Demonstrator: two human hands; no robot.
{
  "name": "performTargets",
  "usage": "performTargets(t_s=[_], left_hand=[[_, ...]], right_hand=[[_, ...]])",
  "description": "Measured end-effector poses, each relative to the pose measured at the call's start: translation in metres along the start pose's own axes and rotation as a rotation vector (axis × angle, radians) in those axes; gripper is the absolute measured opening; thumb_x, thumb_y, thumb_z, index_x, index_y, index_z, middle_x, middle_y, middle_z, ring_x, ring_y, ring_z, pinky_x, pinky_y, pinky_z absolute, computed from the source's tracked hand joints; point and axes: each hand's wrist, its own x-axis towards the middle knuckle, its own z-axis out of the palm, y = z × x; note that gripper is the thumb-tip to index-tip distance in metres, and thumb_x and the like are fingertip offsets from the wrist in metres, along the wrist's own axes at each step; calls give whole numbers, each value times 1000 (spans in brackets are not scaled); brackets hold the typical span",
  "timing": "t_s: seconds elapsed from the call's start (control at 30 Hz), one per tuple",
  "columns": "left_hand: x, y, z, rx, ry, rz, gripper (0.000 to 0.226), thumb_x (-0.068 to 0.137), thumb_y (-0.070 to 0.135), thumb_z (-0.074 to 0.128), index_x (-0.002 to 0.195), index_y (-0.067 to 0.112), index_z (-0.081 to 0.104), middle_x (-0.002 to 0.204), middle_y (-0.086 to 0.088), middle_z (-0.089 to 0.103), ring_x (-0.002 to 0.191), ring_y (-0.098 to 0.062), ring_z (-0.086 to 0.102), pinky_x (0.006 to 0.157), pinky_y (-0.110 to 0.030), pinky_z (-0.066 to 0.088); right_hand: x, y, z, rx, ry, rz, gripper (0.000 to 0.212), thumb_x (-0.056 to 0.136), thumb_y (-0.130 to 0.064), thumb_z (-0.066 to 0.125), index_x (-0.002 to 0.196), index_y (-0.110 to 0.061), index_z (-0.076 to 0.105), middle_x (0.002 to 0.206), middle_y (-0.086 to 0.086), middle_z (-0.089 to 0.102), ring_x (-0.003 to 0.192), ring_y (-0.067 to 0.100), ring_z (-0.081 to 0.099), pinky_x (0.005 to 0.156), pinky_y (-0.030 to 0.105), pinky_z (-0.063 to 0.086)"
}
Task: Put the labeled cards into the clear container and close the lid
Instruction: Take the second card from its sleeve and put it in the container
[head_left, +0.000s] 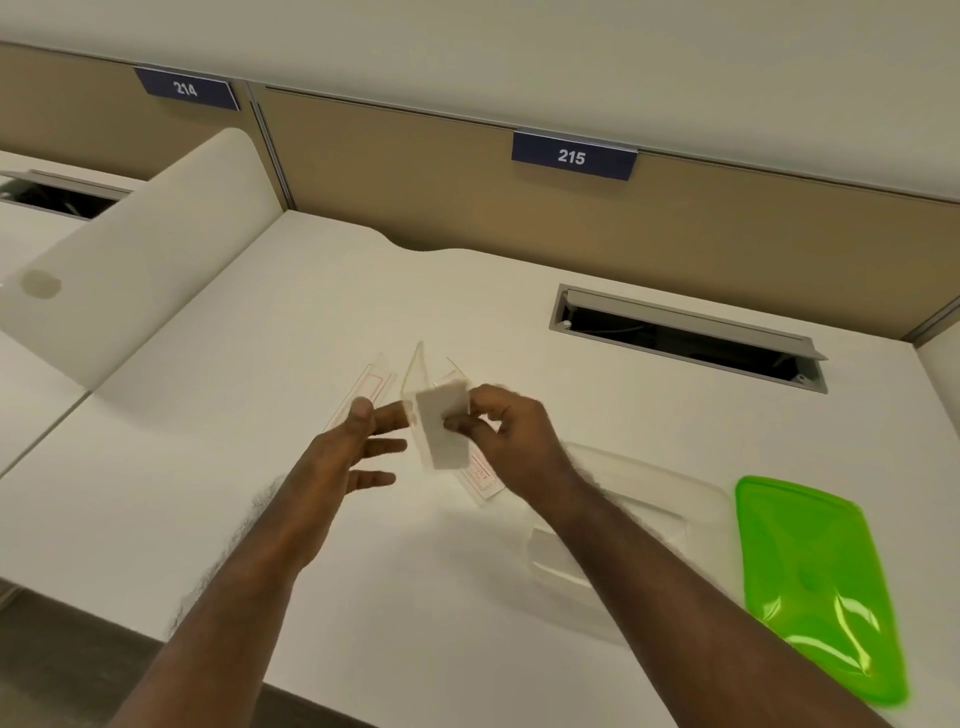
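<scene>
Head view: right hand (511, 434) pinches an upright card (441, 428), long axis vertical.

This is an open office: a white desk (260, 322) stands against tan partition panels (415, 171) with number plates 214 (185, 89) and 215 (572, 156), and has a cable hatch (685, 338).

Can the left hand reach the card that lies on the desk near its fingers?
Probably yes. The left hand is open and holds nothing, and its fingers already lie over the near end of that card. Nothing stands between them.
</scene>
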Motion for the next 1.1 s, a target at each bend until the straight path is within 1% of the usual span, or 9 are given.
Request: performTargets(t_s=[0.13, 0.23, 0.37, 0.47, 0.57, 0.67, 0.8, 0.93, 1.1], left_hand=[[4, -15, 10, 202, 16, 13, 62, 71, 59, 71, 129, 45, 55, 132, 16, 59, 123, -7, 54, 98, -36, 48], [6, -26, 18, 239, 51, 11, 73, 67, 48, 78, 134, 43, 49, 133, 9, 58, 124, -15, 54, 101, -41, 49], [9, -31, 23, 210, 80, 64, 63, 70, 38, 82, 127, 42, 55, 121, 9, 66, 108, -16, 64, 82, -25, 58], [10, -26, 24, 181, 83, 82, 54, 66, 31, 87, 113, 44, 64, 103, 13, 73, 84, -7, 70, 65, -15, 54], [12, -18, 22, 129, 50, 85, 51, 59, 27, 90, 106, 35, 70, 100, 8, 76, 82, -12, 72, 65, -17, 54], [15, -8, 21, 85, -16, 84, 56, 55, 25, 92, 107, 24, 72, 100, 0, 77, 90, -16, 73, 67, -16, 55], [19, 11, 21, 132, -80, 114, 52, 57, 26, 91, 105, 22, 72, 99, 1, 77, 89, -14, 73, 67, -16, 54], [25, 29, 31, 164, -167, 131, 47, 59, 27, 85, 104, 22, 73, 98, 0, 77, 89, -14, 73, 69, -21, 57], [37, 43, 50, 239, -248, 151, 39, 71, 14, 83, 107, 23, 72, 97, 5, 78, 90, -10, 73, 68, -15, 54]], right_hand=[[2, -15, -16, 318, 71, 179, 11, 85, -18, 69, 90, -27, 74, 84, -8, 76, 81, 7, 69, 73, 21, 55], [-3, -18, -25, 467, 126, 269, 7, 86, -20, 68, 89, -24, 73, 84, -5, 76, 71, 4, 65, 69, 18, 53], [-10, -17, -34, 628, 157, 394, 14, 87, -19, 67, 99, -14, 72, 91, 8, 74, 73, 19, 58, 85, 38, 57], [-17, -13, -43, 672, 164, 412, 17, 86, -17, 68, 102, -11, 69, 96, 14, 73, 73, 21, 60, 87, 42, 56], [-27, -4, -60, 651, 184, 407, 23, 83, -15, 71, 105, -13, 64, 95, 13, 73, 75, 21, 64, 81, 40, 59], [-39, 6, -84, 527, 219, 412, 48, 81, -14, 74, 123, -16, 52, 108, 11, 68, 87, 23, 70, 75, 36, 59], [-47, 10, -118, 324, 199, 295, 69, 80, -14, 74, 133, -39, 39, 130, -11, 54, 93, 17, 68, 75, 34, 57], [-56, 10, -154, 208, 149, 215, 57, 81, -20, 72, 129, -41, 50, 133, -16, 56, 97, 12, 66, 77, 30, 55], [-68, 8, -187, 47, 164, 176, 31, 82, -24, 72, 112, -32, 67, 113, -14, 71, 107, 6, 64, 88, 19, 50]])
